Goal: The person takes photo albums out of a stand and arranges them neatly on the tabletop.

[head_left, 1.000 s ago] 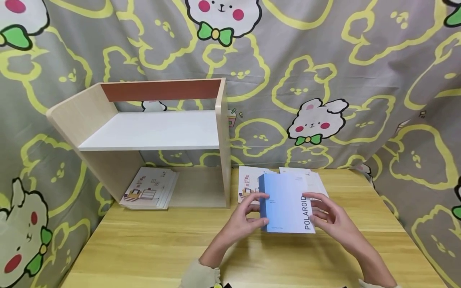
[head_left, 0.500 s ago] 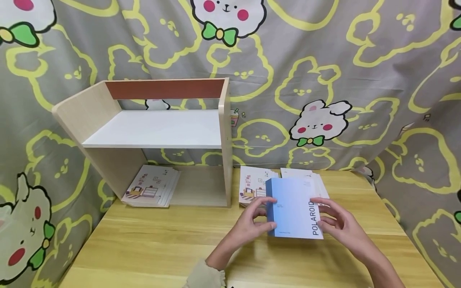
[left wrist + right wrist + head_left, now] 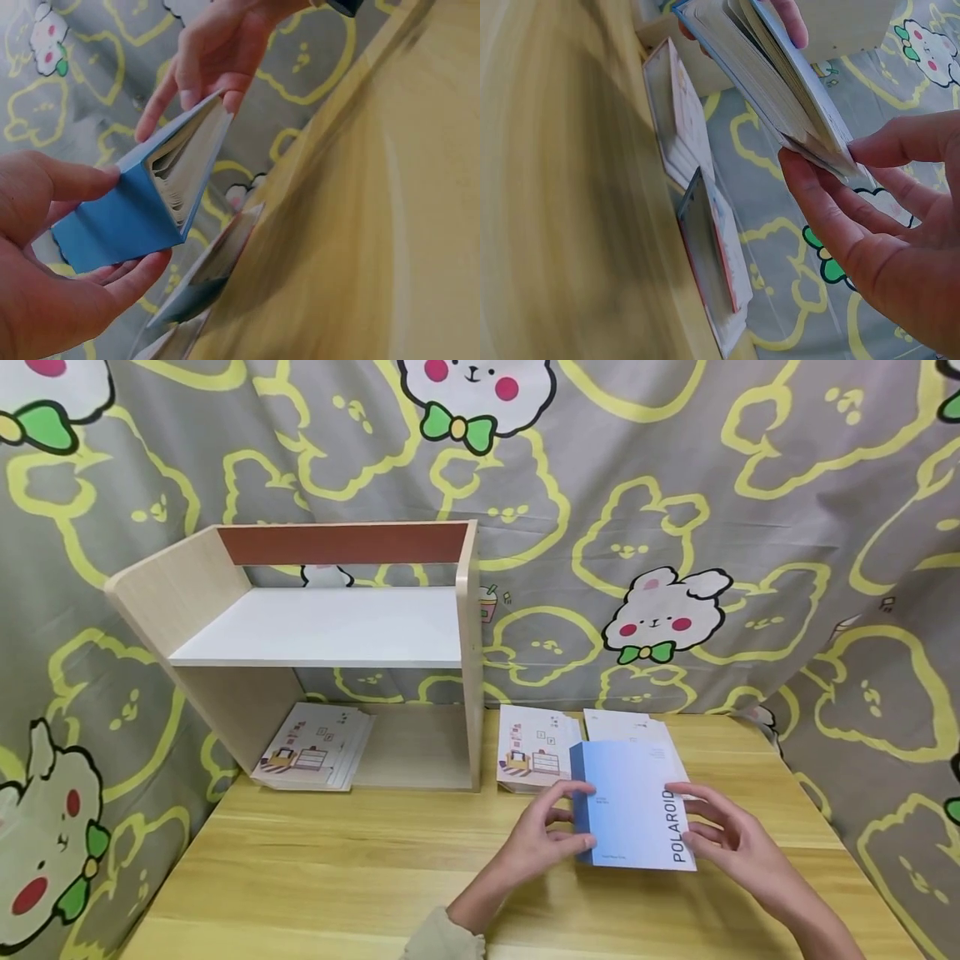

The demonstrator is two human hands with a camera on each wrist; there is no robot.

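In the head view, a thick light-blue photo album (image 3: pixel 632 806) with "POLAROID" along one side is held above the table, its cover turned up. My left hand (image 3: pixel 538 842) grips the darker blue spine. At the opposite edge, my right hand (image 3: pixel 742 843) pinches the album between thumb and fingers. From the left wrist, the album's blue spine (image 3: pixel 124 217) and slightly fanned pale pages show, with the right hand (image 3: pixel 217 56) at the far corner. The right wrist view shows the page edges of the album (image 3: pixel 769 82) between its two covers.
A wooden shelf unit (image 3: pixel 470 652) with a white board (image 3: pixel 322 627) stands at the back left. Illustrated booklets (image 3: pixel 311 747) lie stacked in its lower compartment. Two more booklet piles, left (image 3: pixel 534 739) and right (image 3: pixel 615 724), lie behind the album. A patterned curtain (image 3: pixel 540 543) hangs behind the table (image 3: pixel 337 877).
Both hands have carried the album to the right and nearer to me, uncovering more of the left booklet pile behind it. Their grip looks the same.
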